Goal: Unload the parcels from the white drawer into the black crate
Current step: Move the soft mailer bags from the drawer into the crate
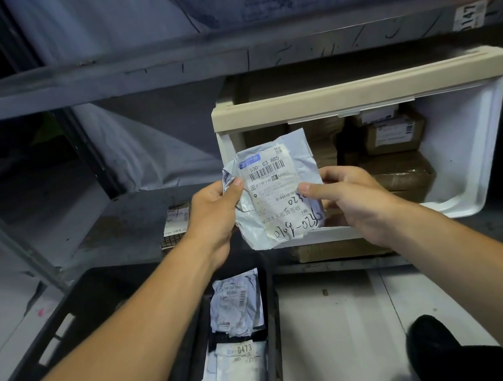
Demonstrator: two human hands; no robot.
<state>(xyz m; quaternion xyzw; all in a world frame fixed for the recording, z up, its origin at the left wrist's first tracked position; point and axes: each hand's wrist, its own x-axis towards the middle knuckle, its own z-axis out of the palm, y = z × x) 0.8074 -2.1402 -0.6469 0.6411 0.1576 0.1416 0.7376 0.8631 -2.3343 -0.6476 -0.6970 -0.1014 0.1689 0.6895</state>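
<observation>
A: Left hand [214, 213] pinching the left edge of a grey mailer bag [277, 192], thumb on top. Right hand [348, 197] pinching the right edge, thumb over the label. Held flat, label up, mid-frame.

B: Position against the drawer?

A: Just in front of the white drawer [474, 179], right of centre, pulled open on the shelf [135, 223]. Brown parcels [395, 133] stacked inside, more beneath.

B: And the crate?

A: Black crate [66, 324] at lower left, on the floor below the hands. Two pale bags [235, 302] already inside, along its right wall.

B: Risks from here?

A: Slick, crumpled film, gripped only at the edges; could slip if one hand lets go early. Released from here, likely to land right of the crate rim, on the floor. Needs carrying left and down first.
</observation>
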